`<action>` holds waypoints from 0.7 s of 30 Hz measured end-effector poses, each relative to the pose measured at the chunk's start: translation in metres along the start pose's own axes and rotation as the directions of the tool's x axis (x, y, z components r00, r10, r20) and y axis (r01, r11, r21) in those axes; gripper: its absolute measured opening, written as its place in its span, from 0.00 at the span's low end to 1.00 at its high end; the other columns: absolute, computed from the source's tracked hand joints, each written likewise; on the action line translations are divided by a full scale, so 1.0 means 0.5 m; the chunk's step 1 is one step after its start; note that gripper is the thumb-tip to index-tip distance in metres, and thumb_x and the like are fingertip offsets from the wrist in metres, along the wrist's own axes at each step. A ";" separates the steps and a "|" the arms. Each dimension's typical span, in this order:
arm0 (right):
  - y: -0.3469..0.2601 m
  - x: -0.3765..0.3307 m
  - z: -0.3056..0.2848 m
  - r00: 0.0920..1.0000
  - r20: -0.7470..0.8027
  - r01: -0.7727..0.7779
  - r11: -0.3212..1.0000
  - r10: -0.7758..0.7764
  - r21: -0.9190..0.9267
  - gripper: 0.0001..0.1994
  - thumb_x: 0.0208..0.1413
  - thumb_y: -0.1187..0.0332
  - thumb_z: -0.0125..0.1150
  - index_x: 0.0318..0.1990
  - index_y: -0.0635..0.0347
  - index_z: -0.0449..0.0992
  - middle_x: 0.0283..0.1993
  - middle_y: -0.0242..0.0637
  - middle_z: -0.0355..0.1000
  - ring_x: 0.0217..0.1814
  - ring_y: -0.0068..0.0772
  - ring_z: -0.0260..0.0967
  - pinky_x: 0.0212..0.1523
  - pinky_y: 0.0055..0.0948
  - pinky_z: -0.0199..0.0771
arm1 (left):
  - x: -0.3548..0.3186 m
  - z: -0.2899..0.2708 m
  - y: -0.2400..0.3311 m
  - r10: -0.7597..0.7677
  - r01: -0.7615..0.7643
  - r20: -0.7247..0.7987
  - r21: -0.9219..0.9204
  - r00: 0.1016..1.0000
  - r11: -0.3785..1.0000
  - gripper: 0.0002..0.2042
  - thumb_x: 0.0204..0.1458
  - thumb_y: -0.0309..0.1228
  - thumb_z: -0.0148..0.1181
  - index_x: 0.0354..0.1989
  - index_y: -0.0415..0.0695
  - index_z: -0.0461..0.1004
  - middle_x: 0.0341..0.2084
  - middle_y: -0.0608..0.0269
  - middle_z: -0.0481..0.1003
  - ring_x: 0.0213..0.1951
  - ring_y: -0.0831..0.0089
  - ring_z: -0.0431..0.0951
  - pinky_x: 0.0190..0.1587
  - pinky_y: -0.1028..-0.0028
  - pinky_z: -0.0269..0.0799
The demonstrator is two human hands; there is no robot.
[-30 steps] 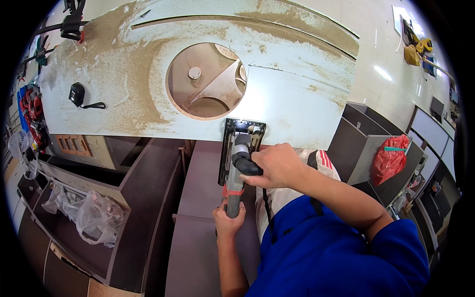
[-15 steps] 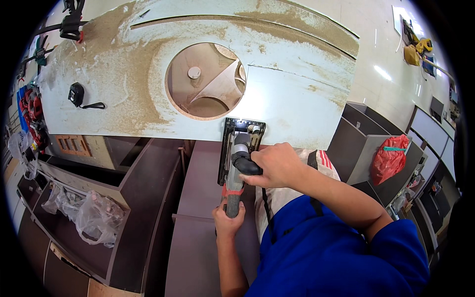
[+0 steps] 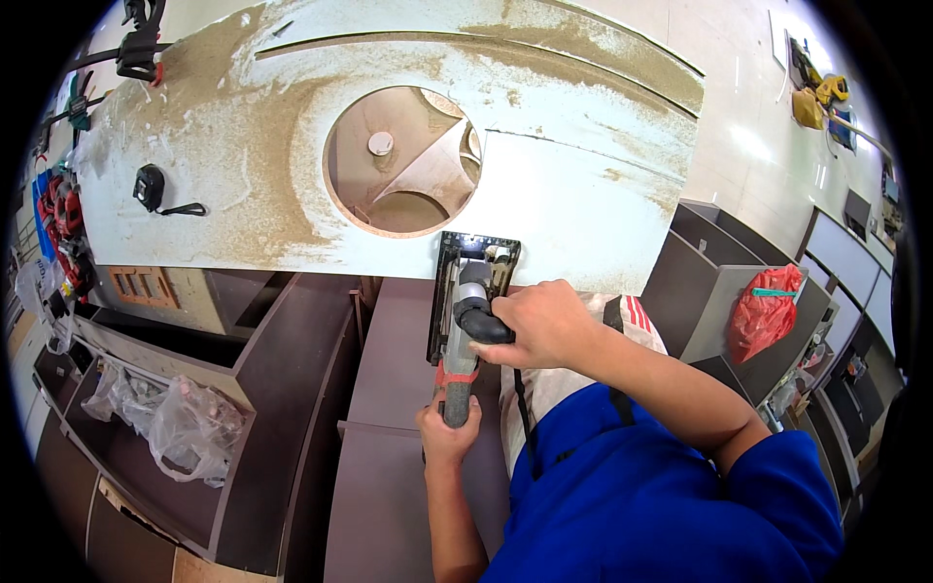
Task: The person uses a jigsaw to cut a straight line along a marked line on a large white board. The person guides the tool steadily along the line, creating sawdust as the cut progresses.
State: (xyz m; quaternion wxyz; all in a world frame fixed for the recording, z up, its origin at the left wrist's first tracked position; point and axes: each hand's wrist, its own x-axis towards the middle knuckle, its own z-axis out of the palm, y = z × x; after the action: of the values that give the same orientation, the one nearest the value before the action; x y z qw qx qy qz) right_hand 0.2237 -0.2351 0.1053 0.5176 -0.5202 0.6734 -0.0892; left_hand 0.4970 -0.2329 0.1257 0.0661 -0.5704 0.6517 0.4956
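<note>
A handheld power saw (image 3: 468,301) with a black base plate rests at the near edge of a large white board (image 3: 583,194) dusted with sawdust. My right hand (image 3: 539,324) grips its black front knob from above. My left hand (image 3: 449,432) holds the grey rear handle with a red band, lower down. A big round hole (image 3: 400,160) is cut in the board just beyond the saw, showing wooden pieces underneath. A thin cut line runs right from the hole.
A black tape measure (image 3: 151,187) lies on the board at left, a clamp (image 3: 136,49) at the far left corner. Dark brown cabinet panels (image 3: 292,389) stand below, with clear plastic bags (image 3: 185,428). A red bag (image 3: 768,311) sits in a grey cabinet at right.
</note>
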 end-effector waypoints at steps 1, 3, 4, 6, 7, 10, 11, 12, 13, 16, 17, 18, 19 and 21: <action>0.000 0.000 0.000 1.000 0.002 -0.002 1.000 0.002 0.000 0.30 0.55 0.35 0.58 0.26 0.57 0.78 0.21 0.43 0.75 0.26 0.50 0.77 0.26 0.45 0.74 | 0.002 0.000 0.004 0.000 0.000 -0.006 -0.004 1.000 1.000 0.09 0.48 0.30 0.69 0.31 0.38 0.77 0.14 0.54 0.73 0.17 0.58 0.78 0.26 0.63 0.73; 0.001 0.000 0.001 1.000 0.004 0.000 1.000 0.000 0.000 0.30 0.55 0.35 0.58 0.26 0.57 0.78 0.21 0.43 0.75 0.26 0.50 0.77 0.26 0.45 0.74 | 0.002 0.001 0.003 0.004 -0.004 -0.010 -0.005 1.000 1.000 0.09 0.47 0.31 0.70 0.30 0.38 0.77 0.14 0.53 0.73 0.17 0.55 0.78 0.25 0.63 0.73; 0.002 0.001 0.001 1.000 0.005 0.001 1.000 -0.001 0.001 0.30 0.55 0.35 0.58 0.26 0.57 0.78 0.21 0.43 0.75 0.26 0.50 0.77 0.26 0.45 0.74 | 0.002 0.001 0.000 0.007 -0.007 -0.009 -0.003 1.000 1.000 0.09 0.47 0.31 0.69 0.30 0.38 0.77 0.14 0.53 0.73 0.17 0.56 0.78 0.25 0.63 0.73; 0.002 0.001 0.000 1.000 0.008 0.000 1.000 0.000 0.002 0.30 0.55 0.35 0.58 0.27 0.57 0.78 0.21 0.43 0.75 0.26 0.50 0.77 0.26 0.45 0.74 | 0.002 0.001 -0.001 0.010 -0.010 -0.008 0.001 1.000 1.000 0.09 0.47 0.31 0.69 0.30 0.38 0.77 0.14 0.54 0.73 0.17 0.56 0.78 0.25 0.63 0.73; 0.002 0.001 -0.001 1.000 0.010 0.000 1.000 0.000 0.002 0.30 0.55 0.35 0.58 0.27 0.57 0.78 0.21 0.43 0.75 0.26 0.50 0.77 0.26 0.44 0.74 | 0.003 0.001 0.001 0.011 -0.011 -0.008 0.002 1.000 1.000 0.09 0.48 0.31 0.69 0.30 0.38 0.77 0.14 0.54 0.73 0.17 0.57 0.78 0.25 0.63 0.73; 0.002 0.001 0.000 1.000 0.003 -0.001 1.000 0.001 0.012 0.30 0.55 0.35 0.59 0.27 0.56 0.78 0.21 0.42 0.75 0.26 0.50 0.77 0.26 0.44 0.74 | 0.004 0.000 0.005 0.009 -0.009 -0.004 0.008 1.000 1.000 0.09 0.48 0.31 0.69 0.30 0.39 0.77 0.14 0.54 0.73 0.17 0.57 0.78 0.25 0.63 0.73; 0.002 0.001 -0.001 1.000 0.003 -0.002 1.000 0.001 0.013 0.30 0.55 0.35 0.59 0.26 0.56 0.78 0.21 0.42 0.75 0.26 0.50 0.77 0.26 0.44 0.74 | 0.004 0.000 0.006 0.007 -0.007 -0.001 0.010 1.000 1.000 0.09 0.48 0.31 0.69 0.30 0.39 0.77 0.14 0.54 0.73 0.17 0.57 0.78 0.25 0.63 0.73; 0.001 0.001 -0.003 1.000 0.002 -0.002 1.000 0.002 0.014 0.30 0.55 0.35 0.59 0.26 0.56 0.78 0.21 0.42 0.75 0.26 0.50 0.77 0.26 0.44 0.74 | 0.004 0.000 0.007 0.007 -0.007 -0.002 0.009 1.000 1.000 0.09 0.48 0.31 0.69 0.30 0.39 0.77 0.14 0.53 0.73 0.17 0.57 0.78 0.25 0.63 0.73; 0.001 0.001 -0.004 1.000 0.002 -0.003 1.000 0.003 0.014 0.30 0.55 0.35 0.59 0.26 0.56 0.78 0.21 0.42 0.75 0.26 0.50 0.77 0.26 0.44 0.74 | 0.004 0.000 0.007 0.007 -0.007 -0.004 0.007 1.000 1.000 0.09 0.48 0.31 0.69 0.30 0.39 0.77 0.14 0.53 0.73 0.17 0.57 0.78 0.25 0.63 0.73; 0.001 0.003 -0.005 1.000 0.014 -0.007 1.000 0.007 0.006 0.30 0.55 0.35 0.59 0.26 0.56 0.78 0.20 0.42 0.75 0.25 0.50 0.76 0.25 0.44 0.74 | 0.004 0.001 0.006 0.008 -0.008 -0.011 0.000 1.000 1.000 0.09 0.48 0.30 0.69 0.30 0.39 0.77 0.14 0.53 0.73 0.17 0.56 0.78 0.25 0.63 0.73; 0.001 0.003 -0.006 1.000 0.012 -0.006 1.000 0.006 0.006 0.30 0.55 0.35 0.59 0.26 0.56 0.78 0.20 0.42 0.75 0.25 0.50 0.76 0.25 0.44 0.74 | 0.004 0.002 0.006 0.009 -0.009 -0.014 -0.003 1.000 1.000 0.09 0.48 0.30 0.69 0.30 0.39 0.77 0.14 0.53 0.73 0.17 0.56 0.78 0.25 0.63 0.73; 0.001 0.003 -0.006 1.000 0.011 -0.005 1.000 0.004 0.007 0.30 0.54 0.35 0.59 0.26 0.56 0.78 0.20 0.42 0.74 0.25 0.50 0.76 0.25 0.44 0.74 | 0.005 0.003 0.005 0.012 -0.012 -0.016 0.000 1.000 1.000 0.09 0.48 0.30 0.69 0.30 0.39 0.77 0.14 0.53 0.73 0.17 0.56 0.78 0.25 0.63 0.73; 0.001 0.003 -0.007 1.000 0.010 -0.003 1.000 0.003 0.007 0.30 0.54 0.35 0.59 0.26 0.57 0.78 0.20 0.42 0.74 0.25 0.50 0.76 0.25 0.44 0.74 | 0.005 0.003 0.004 0.014 -0.014 -0.018 0.003 1.000 1.000 0.09 0.48 0.30 0.69 0.30 0.39 0.77 0.14 0.53 0.73 0.17 0.56 0.78 0.25 0.63 0.73; 0.002 0.002 -0.007 1.000 0.007 -0.001 1.000 0.001 0.000 0.30 0.54 0.35 0.59 0.26 0.57 0.78 0.20 0.42 0.74 0.25 0.50 0.76 0.25 0.44 0.74 | 0.005 0.003 0.004 0.022 -0.022 -0.020 0.007 1.000 1.000 0.09 0.48 0.30 0.69 0.30 0.39 0.77 0.14 0.53 0.73 0.17 0.56 0.78 0.25 0.63 0.73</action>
State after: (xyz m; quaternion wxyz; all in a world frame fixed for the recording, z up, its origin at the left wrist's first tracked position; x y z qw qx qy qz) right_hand 0.2204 -0.2370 0.1055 0.5199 -0.5201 0.6720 -0.0871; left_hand 0.4937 -0.2338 0.1245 0.0562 -0.5679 0.6600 0.4886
